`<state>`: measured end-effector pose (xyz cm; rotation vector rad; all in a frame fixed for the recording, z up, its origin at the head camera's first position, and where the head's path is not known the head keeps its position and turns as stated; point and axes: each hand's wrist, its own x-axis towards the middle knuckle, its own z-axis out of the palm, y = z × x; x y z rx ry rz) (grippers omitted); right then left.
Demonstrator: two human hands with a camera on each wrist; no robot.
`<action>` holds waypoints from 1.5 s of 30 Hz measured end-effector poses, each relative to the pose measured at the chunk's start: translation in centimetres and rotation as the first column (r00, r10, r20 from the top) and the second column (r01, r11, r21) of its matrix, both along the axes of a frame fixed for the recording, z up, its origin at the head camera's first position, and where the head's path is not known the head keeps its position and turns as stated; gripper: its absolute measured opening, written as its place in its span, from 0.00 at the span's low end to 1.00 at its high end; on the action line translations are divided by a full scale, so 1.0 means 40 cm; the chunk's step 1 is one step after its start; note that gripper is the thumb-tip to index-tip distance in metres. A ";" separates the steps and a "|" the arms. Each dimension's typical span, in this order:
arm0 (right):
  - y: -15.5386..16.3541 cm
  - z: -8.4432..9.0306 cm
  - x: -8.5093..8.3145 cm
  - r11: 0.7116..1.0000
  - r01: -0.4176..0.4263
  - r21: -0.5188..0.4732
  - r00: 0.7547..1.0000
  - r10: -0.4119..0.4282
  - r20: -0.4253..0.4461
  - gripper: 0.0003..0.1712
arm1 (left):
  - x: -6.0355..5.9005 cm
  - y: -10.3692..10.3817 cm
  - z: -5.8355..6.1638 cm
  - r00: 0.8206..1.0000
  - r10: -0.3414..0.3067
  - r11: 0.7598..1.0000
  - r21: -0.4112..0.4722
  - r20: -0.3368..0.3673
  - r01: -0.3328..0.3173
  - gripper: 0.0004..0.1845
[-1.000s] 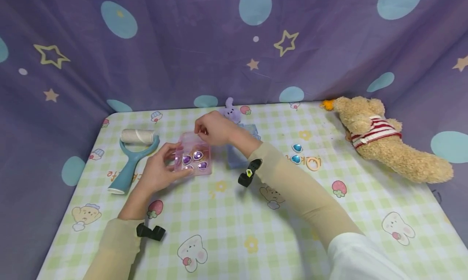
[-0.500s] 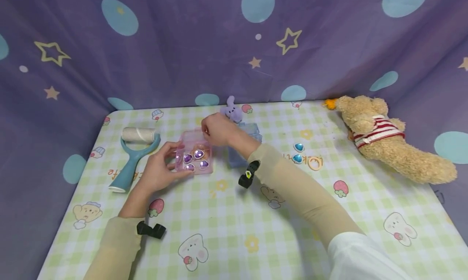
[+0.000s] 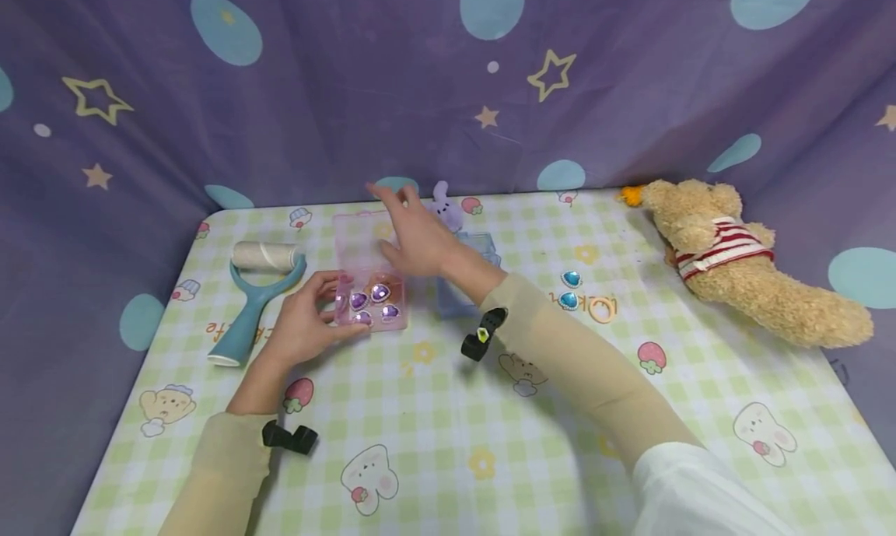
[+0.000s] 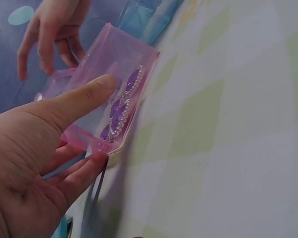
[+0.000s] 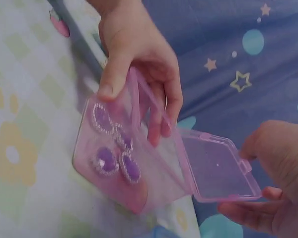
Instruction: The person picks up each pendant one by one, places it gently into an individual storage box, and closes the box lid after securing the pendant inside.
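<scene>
Near the desk's (image 3: 490,411) far-left corner, the left hand (image 3: 301,330) pinched the pink box (image 3: 371,303) while the right hand (image 3: 413,236), fingers spread, swung its lid (image 3: 357,240) open, likely needing blue gems (image 3: 568,291) next.

The only lettering I can find is printed in orange on the checked cloth (image 3: 448,411) over the counter, and it lies upside down from where I sit. Near the blue roller (image 3: 246,309) a fragment looks like "fe". The other orange print is too unclear to read.
</scene>
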<state>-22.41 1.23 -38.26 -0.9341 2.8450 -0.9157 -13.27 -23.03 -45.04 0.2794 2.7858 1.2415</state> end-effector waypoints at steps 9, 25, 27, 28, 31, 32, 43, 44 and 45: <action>0.012 0.021 0.043 0.994 -0.097 0.047 0.991 0.101 -0.088 0.24 | -0.001 0.000 0.004 1.000 -0.013 1.000 -0.003 0.000 0.013 0.48; 0.047 0.003 0.048 0.934 -0.354 0.053 0.935 0.351 0.048 0.27 | 0.001 -0.004 0.002 1.000 -0.025 1.000 -0.005 -0.002 0.025 0.46; 0.046 -0.003 0.048 0.923 -0.379 0.065 0.925 0.376 0.054 0.29 | 0.001 -0.005 0.001 1.000 -0.027 1.000 -0.010 -0.001 0.027 0.47; 0.045 -0.007 0.049 0.918 -0.391 0.070 0.920 0.387 0.057 0.30 | 0.000 -0.005 0.001 1.000 -0.028 1.000 -0.012 -0.005 0.028 0.47; 0.040 -0.019 0.050 0.906 -0.415 0.079 0.909 0.411 0.068 0.32 | -0.002 -0.004 0.001 1.000 -0.026 1.000 -0.014 -0.012 0.026 0.48; 0.038 -0.023 0.051 0.902 -0.423 0.081 0.906 0.419 0.070 0.32 | -0.002 -0.004 0.000 1.000 -0.025 1.000 -0.012 -0.012 0.025 0.48; 0.022 -0.040 0.071 0.896 -0.394 0.206 0.915 0.404 -0.007 0.34 | 0.003 -0.012 0.013 0.991 -0.131 0.989 0.072 0.003 0.130 0.53; 0.023 -0.040 0.072 0.897 -0.392 0.205 0.916 0.402 -0.008 0.33 | 0.003 -0.013 0.014 0.990 -0.141 0.987 0.085 0.005 0.140 0.51; 0.023 -0.040 0.073 0.898 -0.392 0.202 0.915 0.403 -0.012 0.32 | 0.004 -0.013 0.015 0.990 -0.140 0.987 0.086 0.003 0.139 0.49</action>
